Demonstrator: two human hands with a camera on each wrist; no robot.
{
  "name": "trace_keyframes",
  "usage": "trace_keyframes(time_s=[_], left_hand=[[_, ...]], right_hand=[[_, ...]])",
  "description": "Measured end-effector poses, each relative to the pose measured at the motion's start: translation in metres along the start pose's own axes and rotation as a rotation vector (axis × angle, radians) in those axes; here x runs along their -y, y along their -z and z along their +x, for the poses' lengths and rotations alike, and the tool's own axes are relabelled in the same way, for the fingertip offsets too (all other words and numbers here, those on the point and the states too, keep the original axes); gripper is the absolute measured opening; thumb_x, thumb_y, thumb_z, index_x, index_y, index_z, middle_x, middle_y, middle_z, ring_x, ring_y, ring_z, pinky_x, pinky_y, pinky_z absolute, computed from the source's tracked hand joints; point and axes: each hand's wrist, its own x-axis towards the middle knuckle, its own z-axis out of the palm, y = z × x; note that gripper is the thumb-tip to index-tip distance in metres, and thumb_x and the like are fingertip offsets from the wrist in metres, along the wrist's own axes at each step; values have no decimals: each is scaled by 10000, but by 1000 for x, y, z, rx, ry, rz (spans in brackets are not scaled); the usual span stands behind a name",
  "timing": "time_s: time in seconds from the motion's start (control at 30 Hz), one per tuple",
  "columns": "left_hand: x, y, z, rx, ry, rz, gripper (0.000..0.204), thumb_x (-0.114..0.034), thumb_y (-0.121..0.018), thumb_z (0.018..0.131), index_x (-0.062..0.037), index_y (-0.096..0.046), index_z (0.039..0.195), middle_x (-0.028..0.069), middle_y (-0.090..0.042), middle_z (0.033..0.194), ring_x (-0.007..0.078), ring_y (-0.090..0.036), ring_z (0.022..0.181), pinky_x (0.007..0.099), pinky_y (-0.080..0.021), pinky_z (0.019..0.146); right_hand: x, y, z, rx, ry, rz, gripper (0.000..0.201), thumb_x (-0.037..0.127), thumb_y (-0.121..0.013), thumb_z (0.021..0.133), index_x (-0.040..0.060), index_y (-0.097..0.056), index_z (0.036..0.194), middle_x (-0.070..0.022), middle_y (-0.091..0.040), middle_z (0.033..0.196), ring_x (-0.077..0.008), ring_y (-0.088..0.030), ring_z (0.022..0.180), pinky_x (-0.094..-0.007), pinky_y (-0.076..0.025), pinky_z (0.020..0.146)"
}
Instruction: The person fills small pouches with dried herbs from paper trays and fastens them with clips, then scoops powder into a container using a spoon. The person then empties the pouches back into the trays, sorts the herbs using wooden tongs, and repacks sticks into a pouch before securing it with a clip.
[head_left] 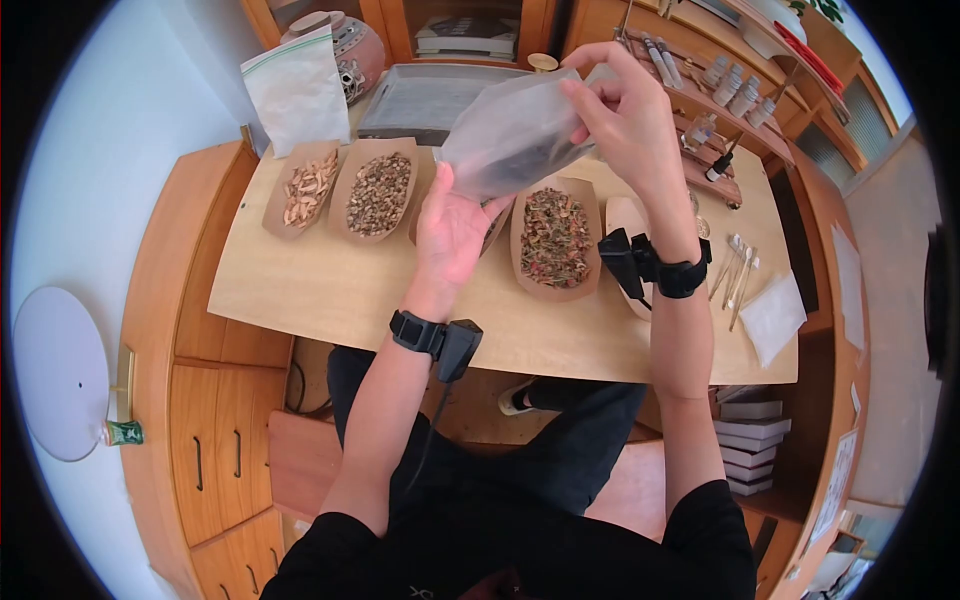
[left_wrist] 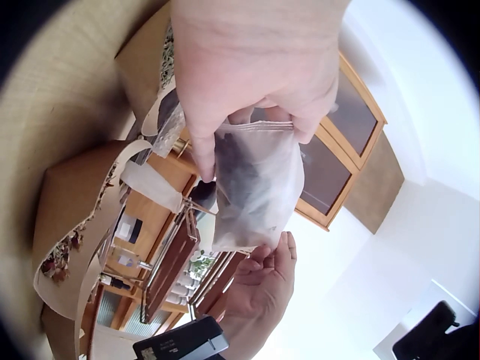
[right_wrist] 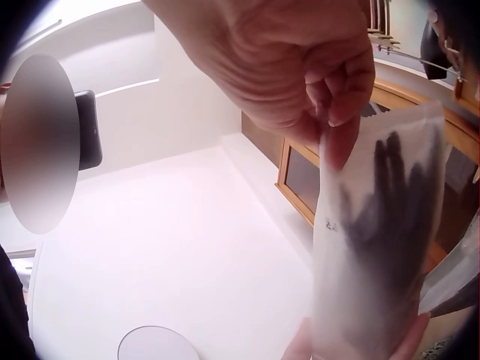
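Wooden cabinets and a shelf of small bottles surround the pale wooden desk (head_left: 330, 290), where brown paper trays hold dried herbs: pale slices (head_left: 308, 188), brownish bits (head_left: 379, 193), a green-red mix (head_left: 556, 236). Above them, the translucent plastic zip bag (head_left: 515, 130) with dark contents is held up in the air. The left hand (head_left: 452, 230) supports its lower end with fingers closed on it; the right hand (head_left: 625, 110) pinches the top edge. Sealing well likely means keeping the bag upright and pressing steadily along the strip.
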Motion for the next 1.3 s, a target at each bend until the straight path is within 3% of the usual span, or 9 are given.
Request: trace_keyframes(time_s=[0.13,0.33,0.47,0.57,0.63,0.77,1.0,1.07,1.3], left_hand=[[1,4,2,5,-29,-13,577,-426,-493,994,-58,-385,1424,145,-425,1474,300,-401,1356,512,-326,1120],[1,4,2,-9,-54,0,609,-453,-486,993,-65,-359,1445,143,-420,1472,294,-386,1365,493,-348,1113],[2,2,1,-9,-38,6,604,-462,-463,1002,-69,-352,1448,134,-411,1477,284,-377,1371,483,-357,1109],[1,4,1,29,-26,-11,599,-471,-465,1000,-69,-372,1433,130,-422,1467,281,-397,1356,481,-377,1098],[2,9,2,63,-43,-41,584,-452,-493,993,-72,-385,1422,127,-430,1459,277,-410,1345,473,-387,1096],[4,20,3,117,-52,-107,541,-373,-591,961,-80,-423,1385,121,-464,1420,269,-454,1307,445,-410,1099],[6,20,0,250,48,-248,569,-285,-621,950,-50,-368,1401,136,-455,1386,270,-435,1319,434,-389,1133],[6,16,-2,288,58,-228,496,-299,-592,967,-45,-430,1362,149,-496,1359,269,-490,1274,442,-398,1117],[2,12,-1,322,91,-359,462,-251,-539,995,-29,-419,1382,201,-435,1430,300,-431,1345,436,-380,1138]], right_hand=[[-8,-2,0,43,84,58,137,117,-638,896,27,-673,994,-72,-672,669,-119,-657,594,-262,-498,559],[12,14,-10,182,181,-159,199,108,-673,826,19,-690,1003,-162,-690,770,-290,-689,733,-351,-534,687],[7,18,-13,152,230,-191,200,109,-685,801,28,-701,983,-158,-704,806,-320,-685,753,-361,-535,716],[12,20,-15,125,227,-189,187,102,-686,790,29,-709,960,-144,-710,801,-311,-691,761,-363,-536,715],[18,22,-18,99,211,-264,182,58,-711,805,6,-714,979,-142,-710,779,-202,-680,675,-287,-523,646],[18,19,-27,47,117,-148,145,91,-700,789,28,-724,917,-128,-707,760,-240,-691,690,-319,-533,643],[14,32,-50,-153,40,-36,142,77,-752,801,30,-735,934,-40,-717,767,-71,-608,636,-229,-478,587],[15,38,-59,-214,-1,39,129,60,-751,812,29,-738,936,6,-702,768,-26,-557,627,-194,-444,569],[11,99,-123,-457,-69,-102,138,40,-740,842,0,-725,973,-12,-700,808,-32,-585,677,-170,-448,587]])
